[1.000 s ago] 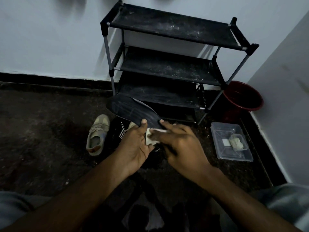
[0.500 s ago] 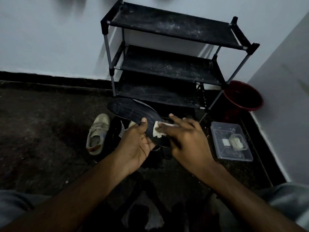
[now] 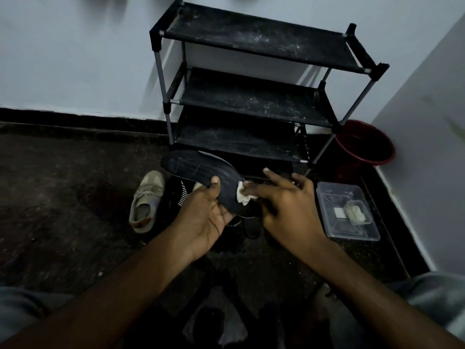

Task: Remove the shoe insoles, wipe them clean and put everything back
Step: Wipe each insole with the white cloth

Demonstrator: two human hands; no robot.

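Dark floor [image 3: 63, 197]; insole [image 3: 191, 170] slanting up-left in curled left fingers [image 3: 214, 184], right fingers [image 3: 259, 192] flat on cloth [image 3: 242, 196].

A dusty black three-tier rack [image 3: 254, 99] stands against the wall [image 3: 75, 59], a red bucket [image 3: 364, 144] just beside it.

insole [image 3: 196, 170]: black, matt, faintly scuffed | wipe [image 3: 243, 196]: pale crumpled cloth | rack shelves [image 3: 251, 39]: black fabric, dusty, matt | rack tubes [image 3: 159, 71]: grey metal, dull sheen | tub [image 3: 334, 197]: clear glossy plastic | bucket [image 3: 362, 139]: red plastic, smooth | shoe [image 3: 146, 202]: beige fabric, worn | floor [image 3: 63, 185]: dark, rough, speckled
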